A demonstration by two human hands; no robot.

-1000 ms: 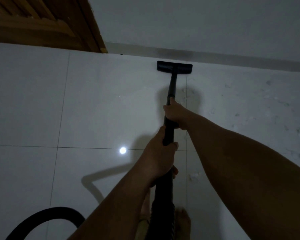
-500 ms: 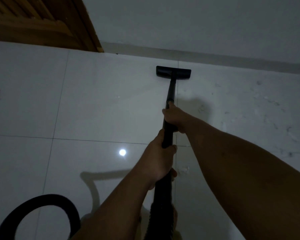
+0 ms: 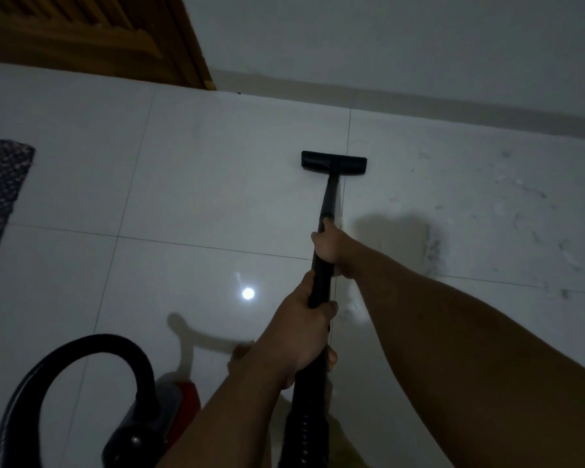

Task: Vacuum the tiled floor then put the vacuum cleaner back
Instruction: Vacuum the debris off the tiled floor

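Both hands grip the black wand (image 3: 328,201): right hand (image 3: 330,248) ahead of left hand (image 3: 304,336); floor head (image 3: 334,162) beyond, apparently flat on tiles (image 3: 200,184).

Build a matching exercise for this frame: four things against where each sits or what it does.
Things:
1. black vacuum floor head
2. dark woven mat
3. right hand
4. red and black vacuum body

Places or states:
A. at the left edge
B. grips the black wand higher up, nearer the head
C. bottom left, by the looped hose
D. flat on the white tiles, short of the wall

Pairs: 1-D, 2-A, 3-B, 4-C
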